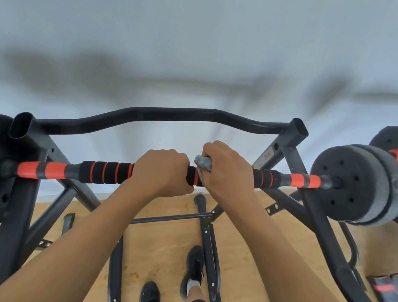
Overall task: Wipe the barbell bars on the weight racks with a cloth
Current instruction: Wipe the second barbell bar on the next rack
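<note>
Foam-gripped barbell bar [110, 171] clasped by left hand [161, 172], right hand [228, 173]

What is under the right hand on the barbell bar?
A blue-and-white cloth peeks out from the right hand, against the barbell bar. The hand hides the rest of it and the bar beneath.

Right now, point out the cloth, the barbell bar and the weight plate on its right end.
cloth [202, 163]: head view, exposed blue fold.
barbell bar [108, 169]: head view, striped foam grip.
weight plate [350, 200]: head view, flat black face.
</note>
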Tool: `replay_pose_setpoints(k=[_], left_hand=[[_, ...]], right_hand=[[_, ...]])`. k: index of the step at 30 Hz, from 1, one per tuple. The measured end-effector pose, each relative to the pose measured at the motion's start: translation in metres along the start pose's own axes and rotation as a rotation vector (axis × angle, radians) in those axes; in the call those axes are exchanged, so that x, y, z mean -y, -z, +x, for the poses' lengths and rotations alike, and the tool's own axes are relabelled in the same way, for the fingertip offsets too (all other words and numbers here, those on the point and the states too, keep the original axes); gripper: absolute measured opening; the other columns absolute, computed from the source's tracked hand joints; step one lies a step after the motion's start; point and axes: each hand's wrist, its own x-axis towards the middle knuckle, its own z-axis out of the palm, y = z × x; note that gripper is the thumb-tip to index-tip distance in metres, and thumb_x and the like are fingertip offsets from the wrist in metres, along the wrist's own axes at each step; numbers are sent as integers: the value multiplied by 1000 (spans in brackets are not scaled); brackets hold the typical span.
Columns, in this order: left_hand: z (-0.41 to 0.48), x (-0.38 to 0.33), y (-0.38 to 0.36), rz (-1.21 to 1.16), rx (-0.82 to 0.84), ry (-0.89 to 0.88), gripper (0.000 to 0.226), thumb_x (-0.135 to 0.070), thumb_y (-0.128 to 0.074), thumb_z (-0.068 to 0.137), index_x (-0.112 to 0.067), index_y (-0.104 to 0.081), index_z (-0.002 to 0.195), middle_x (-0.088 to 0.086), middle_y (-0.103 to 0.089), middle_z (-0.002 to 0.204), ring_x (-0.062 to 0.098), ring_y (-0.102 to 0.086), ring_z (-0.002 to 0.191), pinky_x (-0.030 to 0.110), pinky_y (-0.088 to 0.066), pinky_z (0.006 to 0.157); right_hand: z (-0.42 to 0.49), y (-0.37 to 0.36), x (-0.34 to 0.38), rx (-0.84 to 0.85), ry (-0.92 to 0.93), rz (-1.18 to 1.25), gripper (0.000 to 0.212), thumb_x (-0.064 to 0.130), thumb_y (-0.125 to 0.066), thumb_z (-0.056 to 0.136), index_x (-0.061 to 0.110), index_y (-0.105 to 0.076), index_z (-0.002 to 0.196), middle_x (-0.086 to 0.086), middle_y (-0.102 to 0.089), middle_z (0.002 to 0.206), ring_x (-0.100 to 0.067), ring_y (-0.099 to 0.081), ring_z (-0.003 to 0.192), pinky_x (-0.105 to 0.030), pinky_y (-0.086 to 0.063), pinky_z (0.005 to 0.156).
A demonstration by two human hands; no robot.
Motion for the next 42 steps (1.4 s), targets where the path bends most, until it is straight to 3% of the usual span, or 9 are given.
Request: replay_pose_setpoints(k=[6, 12, 15, 19, 24, 30, 33, 38, 42], left_hand=[[-15, -6, -14, 111, -228, -48, 29, -53, -60, 94, -27, -48, 91, -10, -46, 65, 12, -55, 61, 28, -43, 61], [-22, -8, -24, 54, -306, -43, 32, -52, -63, 92, -25, -55, 107, -11, -49, 75, 11, -54, 66, 26, -52, 68], [-24, -8, -24, 12, -324, -86, 42, -56, -66, 89, -27, -50, 114, -13, -47, 85, 10, -50, 72, 25, -48, 67], [-26, -21, -25, 97, -374, -138, 30, -48, -65, 93, -23, -54, 107, -7, -51, 85, 13, -45, 70, 27, -38, 61], [-19, -27, -22, 133, -343, -53, 25, -41, -54, 101, -23, -38, 95, -8, -45, 77, 13, -46, 66, 28, -32, 62], [-18, -28, -25, 146, -347, -37, 27, -38, -61, 97, -24, -39, 89, -8, -45, 70, 13, -45, 59, 28, -32, 57], [-21, -29, -27, 105, -333, -11, 19, -36, -65, 94, -22, -52, 91, -7, -44, 70, 13, -45, 59, 27, -32, 58], [-18, -25, -18, -81, -269, 3, 27, -42, -70, 92, -23, -56, 105, -9, -51, 82, 12, -57, 71, 26, -50, 69], [-19, -25, -15, -12, -249, 73, 22, -44, -62, 97, -25, -53, 90, -7, -55, 78, 12, -56, 69, 27, -51, 71]], right_hand=[[31, 9, -11, 216, -80, -32, 6, 23, -66, 88, 21, -62, 84, 6, -64, 85, -16, -63, 77, -41, -58, 79], [29, 41, -48, -35, 7, -14, 6, 24, -64, 95, 19, -61, 93, 6, -63, 88, -13, -60, 80, -33, -55, 71], [16, 41, -49, 66, 102, -16, 13, 26, -62, 99, 15, -69, 101, 5, -63, 95, -14, -58, 89, -28, -52, 78], [-2, 31, -35, 269, 144, -27, 20, 19, -52, 101, 19, -70, 93, 5, -65, 85, -14, -54, 85, -32, -52, 81], [-33, 20, -31, 146, 167, -40, 20, 7, -66, 91, 26, -71, 98, 11, -67, 88, -12, -44, 91, -30, -51, 78], [-68, 25, -30, 74, 157, -10, 66, -4, -84, 70, 22, -70, 128, 7, -69, 119, -11, -57, 103, -31, -61, 75], [-83, 30, -24, 123, 261, 42, 60, -10, -82, 66, 23, -74, 116, 13, -72, 105, -12, -53, 95, -31, -58, 66], [-45, 37, -22, 8, 113, 145, 40, -5, -69, 84, 23, -72, 113, 5, -67, 92, -14, -52, 99, -28, -51, 74], [-38, 18, 1, 47, 95, 88, 30, 9, -67, 90, 22, -70, 116, 11, -63, 92, -14, -49, 108, -31, -54, 77]])
